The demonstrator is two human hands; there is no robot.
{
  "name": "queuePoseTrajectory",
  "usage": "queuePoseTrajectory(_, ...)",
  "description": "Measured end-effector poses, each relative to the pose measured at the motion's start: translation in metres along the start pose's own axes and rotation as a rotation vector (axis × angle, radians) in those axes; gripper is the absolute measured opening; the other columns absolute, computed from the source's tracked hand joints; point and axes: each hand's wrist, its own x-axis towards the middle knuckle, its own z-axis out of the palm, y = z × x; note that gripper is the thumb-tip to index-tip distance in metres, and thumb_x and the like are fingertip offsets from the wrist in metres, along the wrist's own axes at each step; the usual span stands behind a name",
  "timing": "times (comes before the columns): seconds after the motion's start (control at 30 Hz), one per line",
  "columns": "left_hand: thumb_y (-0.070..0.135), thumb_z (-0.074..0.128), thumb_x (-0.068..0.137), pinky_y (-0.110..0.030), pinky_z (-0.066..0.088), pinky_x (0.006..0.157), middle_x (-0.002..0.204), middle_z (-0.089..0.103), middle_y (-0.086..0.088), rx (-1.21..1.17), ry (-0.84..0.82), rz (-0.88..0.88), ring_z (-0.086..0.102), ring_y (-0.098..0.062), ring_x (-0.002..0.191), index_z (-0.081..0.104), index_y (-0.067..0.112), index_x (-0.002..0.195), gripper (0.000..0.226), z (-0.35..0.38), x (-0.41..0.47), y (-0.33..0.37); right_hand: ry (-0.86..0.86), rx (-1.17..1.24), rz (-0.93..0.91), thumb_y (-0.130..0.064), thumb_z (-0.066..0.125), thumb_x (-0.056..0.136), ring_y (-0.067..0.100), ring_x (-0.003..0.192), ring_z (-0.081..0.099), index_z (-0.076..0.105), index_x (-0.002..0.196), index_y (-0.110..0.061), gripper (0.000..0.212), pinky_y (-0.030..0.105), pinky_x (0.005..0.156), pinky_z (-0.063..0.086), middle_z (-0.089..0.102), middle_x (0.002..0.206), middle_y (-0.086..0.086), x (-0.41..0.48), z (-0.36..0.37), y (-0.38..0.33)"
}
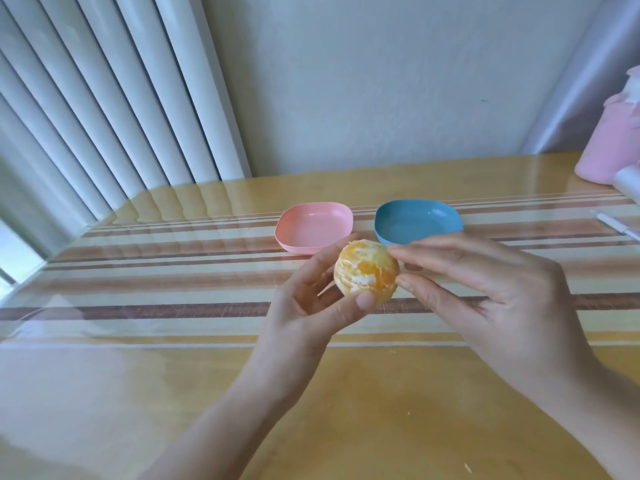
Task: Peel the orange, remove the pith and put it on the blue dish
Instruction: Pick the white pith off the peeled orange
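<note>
Centre of frame: the orange (pixel 366 277), rind off and white pith patchy across it, is cupped in the curled fingers of the left hand (pixel 313 303), while the right hand (pixel 485 289) is pinched at its right edge, thumb and forefinger nearly closed, apparently on a pith strand. Pith is best lifted in shallow pinches and the fruit turned gently, so segments are not burst. The blue dish (pixel 418 221) lies empty just above.

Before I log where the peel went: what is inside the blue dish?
The blue dish looks empty: only its smooth bottom shows. Its near rim is covered by the right hand and the orange, so that edge cannot be checked.
</note>
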Motion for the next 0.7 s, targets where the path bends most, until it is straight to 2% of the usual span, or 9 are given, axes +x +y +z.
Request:
queuePoseTrajectory(0.13, 0.023, 0.08, 0.068, -0.035, 0.052, 0.09, 0.118, 0.069, -0.005, -0.005, 0.038, -0.016, 0.066, -0.025, 0.106, 0.065, 0.024, 0.121, 0.055, 0.002, 0.0, 0.001, 0.022, 0.006, 0.018, -0.011, 0.071, 0.082, 0.004, 0.083, 0.065, 0.073, 0.102, -0.007, 0.02, 0.016, 0.075, 0.051, 0.071, 0.095, -0.001, -0.002, 0.003, -0.001)
queuePoseTrajectory(0.27, 0.028, 0.088, 0.062, -0.045, 0.051, 0.096, 0.118, 0.067, -0.009, -0.005, 0.074, -0.029, 0.068, -0.029, 0.103, 0.065, 0.015, 0.117, 0.061, 0.002, 0.0, -0.002, 0.025, -0.028, 0.022, -0.008, 0.071, 0.081, 0.003, 0.082, 0.064, 0.076, 0.095, -0.006, 0.015, 0.011, 0.077, 0.049, 0.072, 0.091, -0.002, -0.003, 0.003, -0.001)
queuePoseTrajectory(0.47, 0.019, 0.083, 0.058, -0.027, 0.054, 0.081, 0.111, 0.071, -0.005, 0.012, 0.124, -0.034, 0.071, -0.025, 0.095, 0.062, 0.012, 0.113, 0.06, 0.004, -0.001, -0.008, 0.037, -0.182, 0.009, -0.005, 0.069, 0.079, 0.011, 0.068, 0.063, 0.077, 0.079, -0.006, 0.007, 0.022, 0.061, 0.051, 0.073, 0.077, 0.001, -0.007, 0.007, -0.003)
queuePoseTrajectory(0.57, 0.022, 0.084, 0.056, -0.025, 0.054, 0.079, 0.108, 0.072, -0.003, 0.036, 0.124, -0.038, 0.072, -0.023, 0.09, 0.06, 0.011, 0.113, 0.062, 0.006, -0.002, -0.01, 0.003, -0.249, -0.003, -0.004, 0.065, 0.078, 0.019, 0.057, 0.062, 0.072, 0.07, -0.008, 0.011, 0.033, 0.049, 0.049, 0.068, 0.068, 0.002, -0.008, 0.007, -0.002)
queuePoseTrajectory(0.7, 0.024, 0.084, 0.057, -0.027, 0.054, 0.08, 0.107, 0.072, -0.001, 0.079, 0.112, -0.045, 0.071, -0.023, 0.091, 0.06, 0.011, 0.113, 0.062, 0.006, -0.002, -0.011, -0.021, -0.342, -0.02, -0.005, 0.06, 0.08, 0.023, 0.049, 0.054, 0.064, 0.066, -0.009, 0.015, 0.032, 0.042, 0.044, 0.058, 0.06, 0.001, -0.007, 0.007, -0.002)
